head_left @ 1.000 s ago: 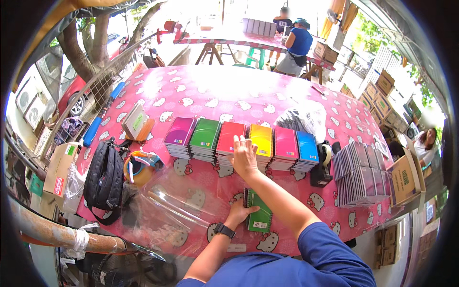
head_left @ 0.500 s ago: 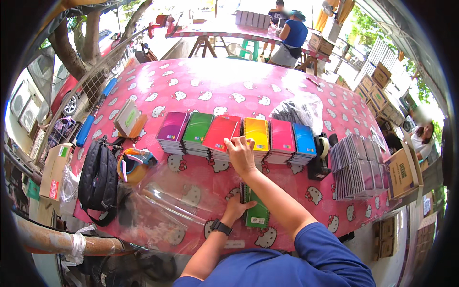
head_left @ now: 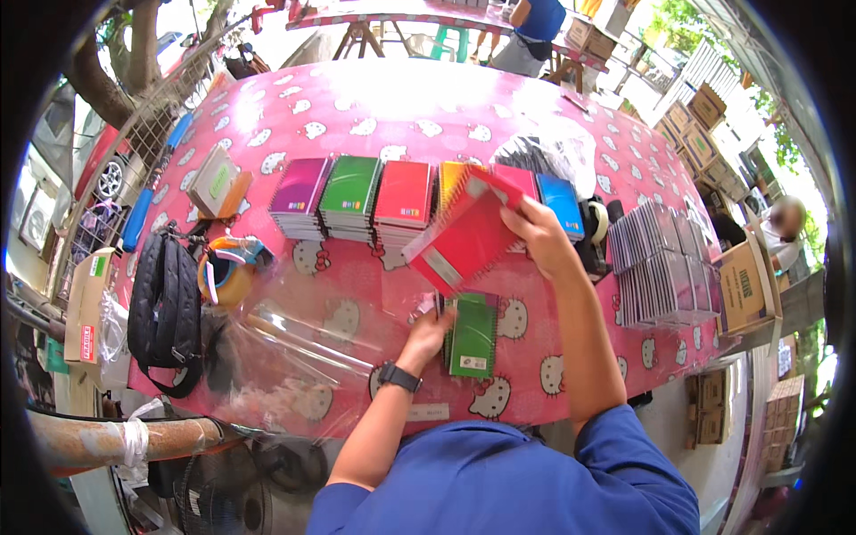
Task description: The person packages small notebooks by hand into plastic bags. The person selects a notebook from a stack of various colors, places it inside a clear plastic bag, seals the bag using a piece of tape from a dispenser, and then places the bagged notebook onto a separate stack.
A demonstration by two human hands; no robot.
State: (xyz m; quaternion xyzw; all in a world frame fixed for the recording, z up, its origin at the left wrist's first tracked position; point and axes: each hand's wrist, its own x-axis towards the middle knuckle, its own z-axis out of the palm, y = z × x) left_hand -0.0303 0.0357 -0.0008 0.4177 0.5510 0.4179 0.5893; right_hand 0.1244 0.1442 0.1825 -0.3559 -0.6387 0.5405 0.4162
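1. The right hand (head_left: 546,234) is clamped on a red spiral notebook (head_left: 464,239), holding it tilted in the air above the near edge of the row of stacks.
2. The left hand (head_left: 428,328) rests with fingers closed at the left edge of a green notebook (head_left: 473,334), which lies flat on the desk (head_left: 428,107) in front of the person; whether it pinches the cover or only steadies it cannot be told.
3. The step in hand looks like gathering one notebook of each colour into a set: green is down, red is lifted. The next move would call for laying the red one square on the green, spirals aligned.
4. A clear plastic sheet (head_left: 294,343) lies crumpled just left of the left hand, over the pink patterned cloth.
5. Six stacks stand side by side beyond the hands: purple (head_left: 299,192), green (head_left: 349,192), red (head_left: 403,198), yellow (head_left: 450,174), pink (head_left: 517,178) and blue (head_left: 560,201).
6. Farther out: one tape dispenser (head_left: 227,267), one black bag (head_left: 165,308), and rows of grey wrapped packs (head_left: 664,263) on the right, too many to count.
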